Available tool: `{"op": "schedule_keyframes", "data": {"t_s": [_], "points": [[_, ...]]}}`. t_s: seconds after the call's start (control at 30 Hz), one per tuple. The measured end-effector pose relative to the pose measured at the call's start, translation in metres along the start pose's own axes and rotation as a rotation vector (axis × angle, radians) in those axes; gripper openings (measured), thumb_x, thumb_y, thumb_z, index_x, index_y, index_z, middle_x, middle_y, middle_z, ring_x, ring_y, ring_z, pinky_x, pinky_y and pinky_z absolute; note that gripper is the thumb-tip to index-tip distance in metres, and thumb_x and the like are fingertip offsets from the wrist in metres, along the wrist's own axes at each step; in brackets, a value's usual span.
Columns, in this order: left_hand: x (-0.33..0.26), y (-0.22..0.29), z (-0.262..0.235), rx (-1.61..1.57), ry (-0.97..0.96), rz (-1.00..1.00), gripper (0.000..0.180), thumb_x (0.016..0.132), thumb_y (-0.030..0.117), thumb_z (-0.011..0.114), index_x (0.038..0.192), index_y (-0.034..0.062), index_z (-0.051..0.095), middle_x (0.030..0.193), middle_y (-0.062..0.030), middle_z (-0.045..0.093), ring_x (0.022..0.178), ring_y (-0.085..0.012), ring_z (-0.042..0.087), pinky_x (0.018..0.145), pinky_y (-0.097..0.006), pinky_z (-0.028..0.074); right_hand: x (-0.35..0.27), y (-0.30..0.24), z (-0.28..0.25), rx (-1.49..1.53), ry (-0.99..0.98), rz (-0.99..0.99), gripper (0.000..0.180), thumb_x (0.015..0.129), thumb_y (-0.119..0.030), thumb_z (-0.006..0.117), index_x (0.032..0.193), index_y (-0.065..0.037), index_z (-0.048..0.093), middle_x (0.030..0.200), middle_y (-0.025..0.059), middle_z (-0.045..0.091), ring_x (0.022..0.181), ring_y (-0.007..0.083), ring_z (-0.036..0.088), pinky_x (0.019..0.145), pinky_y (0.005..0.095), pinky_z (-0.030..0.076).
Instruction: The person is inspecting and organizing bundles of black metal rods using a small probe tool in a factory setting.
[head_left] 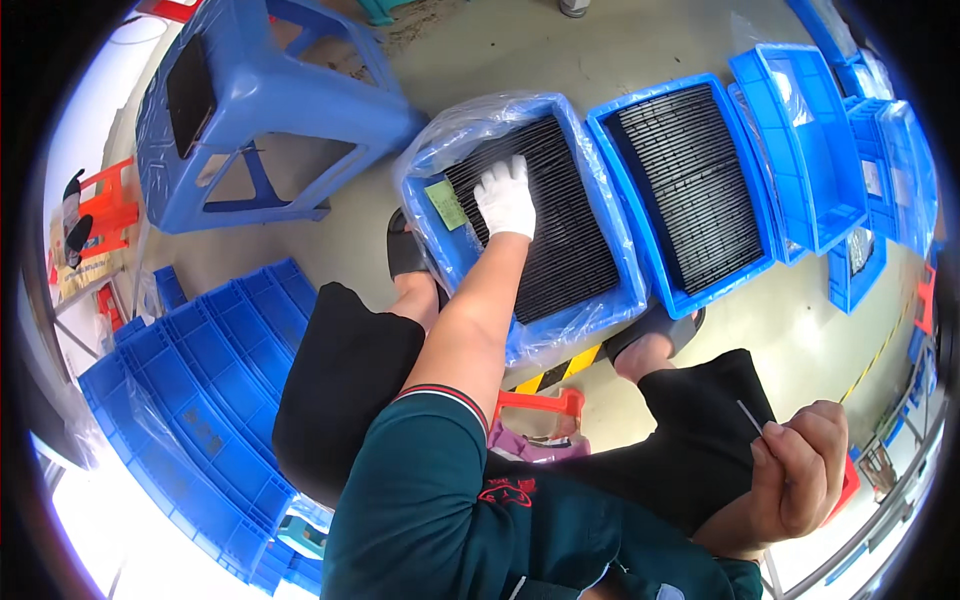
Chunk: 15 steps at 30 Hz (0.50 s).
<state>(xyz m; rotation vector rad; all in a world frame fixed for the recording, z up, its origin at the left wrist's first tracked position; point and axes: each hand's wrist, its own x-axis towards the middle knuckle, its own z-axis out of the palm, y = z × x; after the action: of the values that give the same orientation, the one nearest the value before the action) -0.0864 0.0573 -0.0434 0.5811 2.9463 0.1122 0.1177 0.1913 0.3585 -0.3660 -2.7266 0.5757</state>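
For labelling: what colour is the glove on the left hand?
White, on the left hand; head view shows it best.

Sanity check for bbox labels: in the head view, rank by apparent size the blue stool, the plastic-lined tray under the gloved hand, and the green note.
1. blue stool and plastic-lined tray: look alike in size; fisheye makes ranking them unsure.
2. green note, clearly smallest.

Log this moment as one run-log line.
left hand: gloved, on black strips in bagged blue tray | right hand: bare, pinching thin strip
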Motion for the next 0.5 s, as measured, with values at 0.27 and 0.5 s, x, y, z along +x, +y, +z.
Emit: {"op": "schedule_keyframes", "data": {"t_s": [0.27,0.5], "points": [[0.0,-0.017,0.0,0.098,-0.071,0.105,0.042,0.089,0.015,0.047,0.13,0.0233,0.049,0.098,-0.01,0.054,0.082,-0.0267,0.062,0.064,-0.039,0.055,-0.001,-0.004,0.002,-0.013,-0.016,0.006,0.027,0.059,-0.009,0.076,0.083,-0.006,0.064,0.073,0.0072,0.052,0.066,0.0234,0.05,0.056,0.0341,0.04],[0.012,-0.023,0.002,0.151,-0.009,0.188,0.041,0.088,0.015,0.048,0.128,0.0216,0.053,0.102,-0.0081,0.057,0.086,-0.025,0.061,0.065,-0.037,0.054,0.001,-0.004,0.004,-0.004,-0.032,-0.009,0.027,0.059,-0.009,0.076,0.083,-0.005,0.064,0.073,0.0069,0.052,0.065,0.0232,0.05,0.056,0.0342,0.04]]}}
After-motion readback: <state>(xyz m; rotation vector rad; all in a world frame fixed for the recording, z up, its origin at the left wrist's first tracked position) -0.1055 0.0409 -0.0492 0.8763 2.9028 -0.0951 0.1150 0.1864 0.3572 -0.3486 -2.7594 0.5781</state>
